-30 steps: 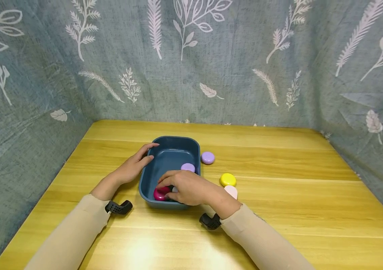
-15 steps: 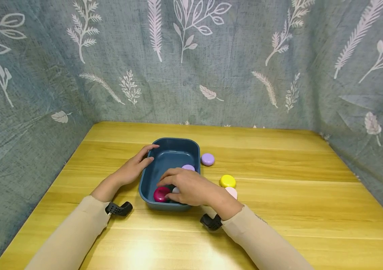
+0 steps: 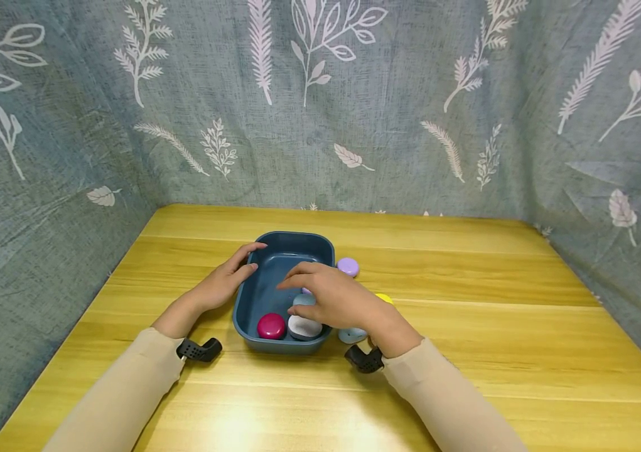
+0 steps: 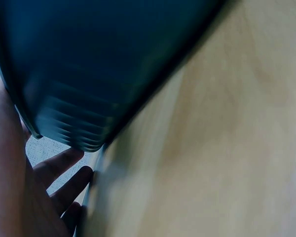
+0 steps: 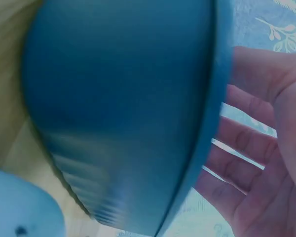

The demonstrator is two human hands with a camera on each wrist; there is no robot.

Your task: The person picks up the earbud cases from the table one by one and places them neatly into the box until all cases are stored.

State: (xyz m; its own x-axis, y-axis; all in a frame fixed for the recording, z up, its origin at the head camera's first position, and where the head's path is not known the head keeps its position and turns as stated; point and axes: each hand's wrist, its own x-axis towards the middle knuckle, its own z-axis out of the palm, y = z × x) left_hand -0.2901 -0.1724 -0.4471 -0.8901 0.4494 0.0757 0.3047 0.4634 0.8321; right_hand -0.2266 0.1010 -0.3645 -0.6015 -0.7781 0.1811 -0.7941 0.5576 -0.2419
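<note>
A dark blue bin [image 3: 277, 346] stands on the table in the head view. My left hand [image 3: 220, 282] rests at its left rim with thumb and forefinger extended; in the left wrist view, fingers [image 4: 71, 187] lie spread beside its outer wall. My right hand [image 3: 331, 298] hovers over the bin's right side, fingers extended, holding nothing visible. Inside lie a glossy magenta rounded disc [image 3: 271, 326], a grey-white one [image 3: 304, 327] and a light blue one [image 3: 304, 300]. A lilac disc is mostly hidden behind my right hand.
Right of the bin, a lilac disc [image 3: 348, 267] lies on the wooden table [image 3: 467, 301]. A yellow disc [image 3: 384, 298] is partly covered by my right arm. Near my right wrist sits a light blue piece [image 3: 352, 336]. A patterned curtain [image 3: 348, 182] stands behind.
My right hand has risen off the magenta disc and shifted right and away from me, uncovering the grey-white disc. The magenta disc stays in the bin. My left hand has not moved.
</note>
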